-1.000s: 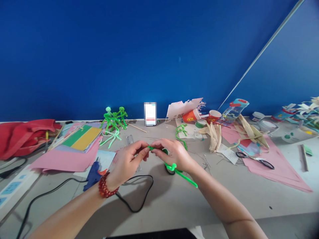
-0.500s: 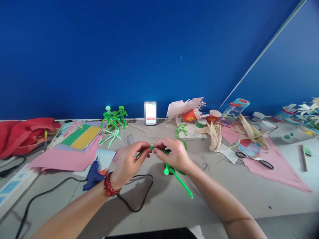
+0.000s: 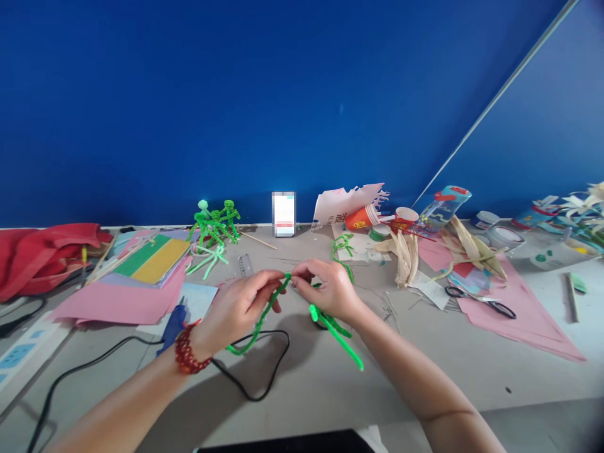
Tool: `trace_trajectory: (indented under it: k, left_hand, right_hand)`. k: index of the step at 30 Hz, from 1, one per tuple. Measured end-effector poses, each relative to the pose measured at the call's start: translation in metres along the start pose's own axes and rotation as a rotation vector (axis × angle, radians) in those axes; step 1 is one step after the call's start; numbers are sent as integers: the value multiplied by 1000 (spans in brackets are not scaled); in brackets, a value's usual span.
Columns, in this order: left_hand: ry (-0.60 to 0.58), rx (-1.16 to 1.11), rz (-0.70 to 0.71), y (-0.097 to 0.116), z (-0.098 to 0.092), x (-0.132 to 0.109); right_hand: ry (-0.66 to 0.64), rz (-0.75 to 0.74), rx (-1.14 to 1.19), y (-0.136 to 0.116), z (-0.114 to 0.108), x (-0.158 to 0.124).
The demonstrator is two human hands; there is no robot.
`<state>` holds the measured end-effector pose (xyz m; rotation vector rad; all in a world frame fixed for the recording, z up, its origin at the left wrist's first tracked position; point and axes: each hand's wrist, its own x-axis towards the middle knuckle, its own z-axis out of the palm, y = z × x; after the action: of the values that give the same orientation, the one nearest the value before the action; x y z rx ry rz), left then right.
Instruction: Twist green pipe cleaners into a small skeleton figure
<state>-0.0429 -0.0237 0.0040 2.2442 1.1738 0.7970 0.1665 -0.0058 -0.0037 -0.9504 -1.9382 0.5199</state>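
Observation:
In the middle of the view, my left hand (image 3: 229, 313) pinches a green pipe cleaner (image 3: 258, 327) between thumb and forefinger. A length of it curves down to the left below the fingers. My right hand (image 3: 334, 290) is closed close beside, its thumb and forefinger meeting at the same spot. Under the right palm, a bright green pipe cleaner piece (image 3: 346, 350) with a folded end sticks out toward me. How the strands join inside the right hand is hidden. Behind that hand lies a bent green pipe cleaner shape (image 3: 343, 244).
Several green pipe cleaner figures (image 3: 210, 223) stand at the back left. A blue glue gun (image 3: 170, 328), partly behind my left wrist, trails a black cable (image 3: 271, 384). A phone (image 3: 284, 215) leans on the blue wall. To the right lie scissors (image 3: 481, 301) on pink paper (image 3: 528, 330).
My left hand and wrist have shifted left and turned, covering more of the glue gun. A curved green strand now shows below its fingers. My right hand has barely moved.

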Motion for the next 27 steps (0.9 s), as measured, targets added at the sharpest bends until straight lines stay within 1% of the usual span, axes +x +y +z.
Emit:
trace_trajectory:
  k: [1, 2, 4, 6, 8, 11, 14, 17, 19, 22, 23, 24, 27]
  left_hand:
    - [2, 28, 41, -4, -2, 1]
    - [36, 72, 113, -7, -4, 3]
    - [104, 202, 322, -12, -6, 7]
    - [112, 350, 493, -15, -7, 10]
    - [138, 456, 591, -16, -5, 12]
    - [192, 491, 638, -21, -1, 11]
    - [223, 398, 600, -28, 6, 9]
    - [214, 273, 502, -33, 13, 7]
    - [218, 251, 436, -33, 17, 6]
    - [245, 210, 357, -25, 19, 5]
    - [266, 153, 317, -21, 20, 6]
    - [253, 80, 244, -17, 19, 6]
    - [157, -194, -4, -8, 18, 11]
  right_hand:
    - [-30, 34, 42, 0, -1, 0]
    - [-58, 66, 79, -1, -2, 0]
    - [-105, 116, 133, -2, -3, 1]
    - [-147, 156, 179, -4, -4, 2]
    - [-177, 184, 214, -6, -5, 2]
    - [-200, 182, 212, -7, -7, 4]
    - [-227, 123, 151, -8, -9, 5]
    - [-233, 46, 32, -7, -8, 4]
    - [-197, -31, -71, -4, -5, 3]
    - [-123, -187, -197, 2, 2, 0]
    - [-102, -233, -232, 5, 5, -1]
    - [-86, -270, -265, 7, 7, -1]
    - [-44, -339, -330, 12, 12, -2]
